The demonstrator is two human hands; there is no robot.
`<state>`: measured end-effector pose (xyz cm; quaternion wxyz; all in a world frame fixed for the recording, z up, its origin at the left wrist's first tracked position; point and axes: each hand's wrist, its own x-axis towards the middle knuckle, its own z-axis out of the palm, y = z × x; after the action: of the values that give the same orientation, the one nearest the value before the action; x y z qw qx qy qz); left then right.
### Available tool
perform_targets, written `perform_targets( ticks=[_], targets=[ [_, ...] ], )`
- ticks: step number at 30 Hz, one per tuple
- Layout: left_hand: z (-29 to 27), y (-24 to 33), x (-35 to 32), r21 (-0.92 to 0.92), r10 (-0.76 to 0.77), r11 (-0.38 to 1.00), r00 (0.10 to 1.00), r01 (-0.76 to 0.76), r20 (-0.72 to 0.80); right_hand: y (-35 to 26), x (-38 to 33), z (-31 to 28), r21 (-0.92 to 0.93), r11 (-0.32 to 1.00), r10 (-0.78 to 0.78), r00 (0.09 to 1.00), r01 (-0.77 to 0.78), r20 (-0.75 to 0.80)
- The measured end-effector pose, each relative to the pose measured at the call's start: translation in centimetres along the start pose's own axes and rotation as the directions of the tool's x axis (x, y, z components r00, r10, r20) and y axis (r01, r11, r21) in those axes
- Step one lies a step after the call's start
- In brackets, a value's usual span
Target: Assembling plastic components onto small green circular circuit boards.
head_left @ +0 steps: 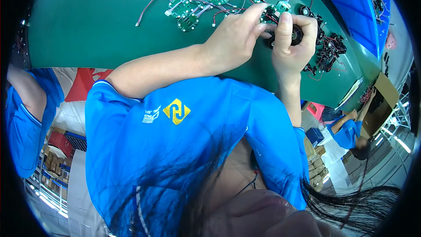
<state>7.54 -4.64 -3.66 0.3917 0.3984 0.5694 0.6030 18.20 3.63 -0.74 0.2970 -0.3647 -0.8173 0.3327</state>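
Note:
Over the green table my left hand [232,39] reaches in from the left, its thumb and fingertips closed at the edge of a small green circuit board [269,14] with red and black wires. My right hand [291,46] is wrapped round a black round part [297,35], with its thumb pressed up near the board. Both hands meet at this one piece, and fingers cover much of it. Whether the board is fixed to the black part cannot be seen. A pale ribbon cable rises behind the thumb.
Beyond my hands lies a pile of round green circuit boards [188,22] with pale cables. Black wired parts [331,50] are heaped to the right, near a blue bin [351,8]. Co-workers in blue sit on both sides; one is beside a cardboard box [386,101].

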Motion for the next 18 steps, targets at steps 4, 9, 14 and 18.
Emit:
perform_targets(
  ticks=[4,9,14,18],
  targets=[
    [-1.0,-0.7,1.3,0.387,0.05,0.913,0.975,-0.133,0.218,0.7,0.8,-2.0,-0.084,0.986,-0.137,0.985,0.146,0.104],
    [-1.2,-1.0,1.7,0.347,0.304,0.886,0.95,-0.309,0.069,-0.4,-0.3,-1.7,0.121,0.992,0.048,0.999,-0.045,-0.024],
    [-1.0,-0.9,1.5,0.3,0.224,0.913,0.955,-0.276,0.196,1.4,-2.6,-3.7,0.496,0.548,0.39,0.731,-0.673,0.56],
    [-0.9,-0.8,1.1,0.259,0.138,0.938,0.935,-0.229,0.327,0.9,-2.8,-3.6,0.413,0.742,0.385,0.84,-0.528,0.383]
  ],
)
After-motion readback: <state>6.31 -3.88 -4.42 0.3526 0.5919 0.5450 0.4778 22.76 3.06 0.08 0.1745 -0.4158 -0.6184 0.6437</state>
